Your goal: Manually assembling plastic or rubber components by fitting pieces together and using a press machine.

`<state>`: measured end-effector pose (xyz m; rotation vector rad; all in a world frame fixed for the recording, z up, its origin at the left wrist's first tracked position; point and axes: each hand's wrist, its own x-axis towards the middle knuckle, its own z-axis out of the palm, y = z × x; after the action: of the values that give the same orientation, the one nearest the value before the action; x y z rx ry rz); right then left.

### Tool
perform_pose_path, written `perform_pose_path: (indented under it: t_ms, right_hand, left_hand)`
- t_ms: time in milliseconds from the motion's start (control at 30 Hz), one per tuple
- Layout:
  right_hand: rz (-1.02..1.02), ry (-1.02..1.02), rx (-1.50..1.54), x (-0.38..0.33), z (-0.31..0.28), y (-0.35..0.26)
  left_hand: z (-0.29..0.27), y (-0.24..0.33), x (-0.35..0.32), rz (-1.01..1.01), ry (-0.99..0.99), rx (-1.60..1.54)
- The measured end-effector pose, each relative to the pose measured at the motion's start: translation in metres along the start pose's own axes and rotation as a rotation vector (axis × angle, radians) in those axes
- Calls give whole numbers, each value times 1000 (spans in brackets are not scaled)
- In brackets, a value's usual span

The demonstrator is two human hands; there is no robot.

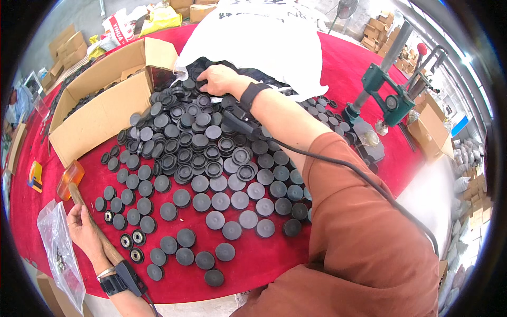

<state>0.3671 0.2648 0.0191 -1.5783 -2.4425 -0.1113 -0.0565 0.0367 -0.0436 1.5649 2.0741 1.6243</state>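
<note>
The brown sleeve [364, 227] fills the lower right nearest the camera, a black cable [393, 198] lying along it; from it the right forearm stretches across the tabletop [285, 248], its hand [222, 79] at the mouth of the white sack [253, 42]; the fingers are bent and partly spread, tips down among the dark pieces, and I cannot tell whether they have hold of one. The sack lies with its mouth toward the person, probably so that its contents can be drawn out onto the cloth; the round black caps [200, 184] heap up just below that hand, some hollow side up, and thin out toward the near edge, where most lie singly, flat face up, perhaps so that each is easy to see and pick.

The left hand [84, 230] lies beside the wooden handle of the mallet [74, 174], its fingers loosely curled; whether they grip or merely touch the handle I cannot tell; the orange head lies beyond the fingertips, within easy reach, it seems. Four caps with metal-centred inserts [139, 237] lie just right of the handle, the plain ones around and beyond them; a clear plastic bag [58, 248] lies left of that hand, apart from the caps.
</note>
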Motion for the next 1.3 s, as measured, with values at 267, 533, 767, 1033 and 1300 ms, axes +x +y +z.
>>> perform_pose_path:
  t_ms: [267, 533, 767, 1033, 1300]
  right_hand:
    - [408, -26, 707, -8, -20, -5]
    - [501, -113, 1564, -35, -34, -31]
    - [452, -196, 1627, -48, -49, -76]
    - [332, -356, 1705, -39, -31, -121]
    - [-175, -391, 1029, -66, -21, -259]
  left_hand:
    - [0, 6, -1, 22, 5, 20]
    - [4, 0, 0, 47, 29, 6]
    - [8, 9, -2, 75, 54, -3]
    - [-2, 11, -4, 150, 33, 174]
    - [2, 19, -2, 72, 60, 168]
